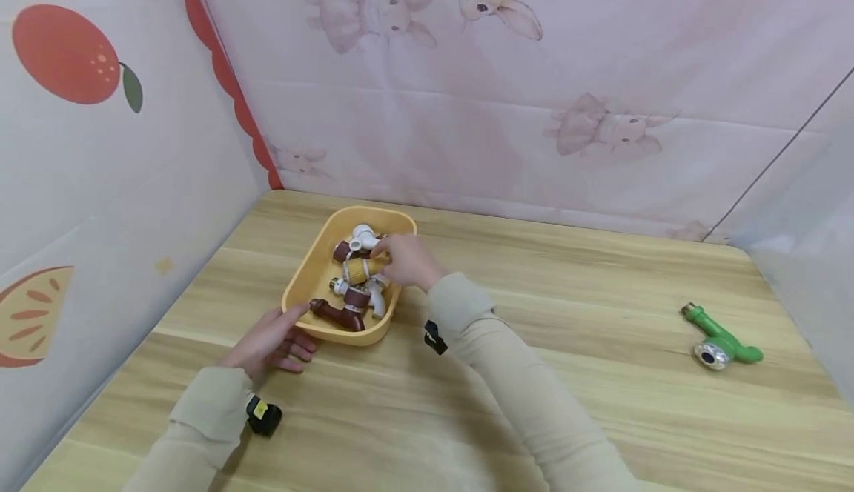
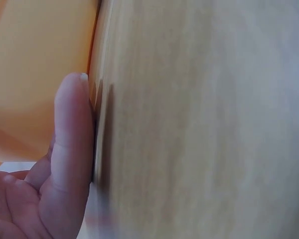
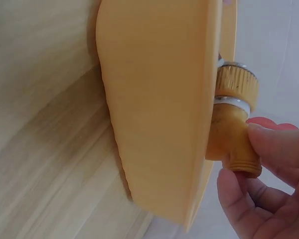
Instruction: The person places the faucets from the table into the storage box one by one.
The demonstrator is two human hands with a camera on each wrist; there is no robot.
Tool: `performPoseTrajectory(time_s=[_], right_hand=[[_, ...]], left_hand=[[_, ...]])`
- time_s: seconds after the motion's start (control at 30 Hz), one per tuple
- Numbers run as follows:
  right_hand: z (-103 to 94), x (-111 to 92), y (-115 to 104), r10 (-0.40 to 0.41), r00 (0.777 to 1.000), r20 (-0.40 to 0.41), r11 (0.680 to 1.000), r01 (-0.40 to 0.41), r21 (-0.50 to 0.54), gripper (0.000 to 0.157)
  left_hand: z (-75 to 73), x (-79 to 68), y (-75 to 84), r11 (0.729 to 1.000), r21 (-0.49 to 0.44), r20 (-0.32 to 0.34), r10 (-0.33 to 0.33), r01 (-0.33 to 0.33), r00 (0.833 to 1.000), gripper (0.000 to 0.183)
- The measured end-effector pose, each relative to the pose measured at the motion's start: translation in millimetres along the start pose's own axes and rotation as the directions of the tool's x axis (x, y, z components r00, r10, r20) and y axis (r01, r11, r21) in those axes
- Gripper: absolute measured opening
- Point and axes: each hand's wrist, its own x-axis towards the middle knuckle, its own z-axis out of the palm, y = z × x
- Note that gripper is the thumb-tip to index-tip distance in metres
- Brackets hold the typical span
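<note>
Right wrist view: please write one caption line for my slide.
Right hand pinches a yellow tap beside the yellow tray on the wooden table.

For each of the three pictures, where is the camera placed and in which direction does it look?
Head: worn high, looks forward and down at the table; both sleeved arms, left hand and right hand show.
Left wrist: low beside the tray; a left-hand finger touches its wall.
Right wrist: low beside the tray, looks at the yellow tap pinched by the fingers.
All three share the tray; head and right wrist share the tap.
</note>
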Motion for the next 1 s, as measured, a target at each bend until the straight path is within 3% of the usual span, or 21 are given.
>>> performPoseTrajectory(time_s=[0.43,0.57,0.77,1.0], right_hand=[[10.9,4.5,-6.0,0.026,0.994,-0.108,0.997,-0.017,0.078,0.023],[13.1,1.3,-4.2,0.022,0.997,-0.077,0.995,-0.014,0.101,0.024],[15.0,-6.3,-1.4,-0.062,0.998,0.002,0.990,0.061,0.124,0.044],[6.6,-20.6,1.7,-0.101,0.994,-0.030,0.959,0.105,0.264,0.048]], left_hand=[[1.5,2.3,4.9,1.000,-0.001,-0.007,0.007,-0.007,1.000,0.071],[2.3,3.6,3.9,1.000,-0.005,0.000,0.005,-0.005,1.000,0.072],[1.7,-0.5,1.4,1.000,-0.028,-0.003,0.001,-0.001,1.000,0.071],[1.0,-2.5,3.0,1.000,-0.031,0.007,0.006,-0.006,1.000,0.070]])
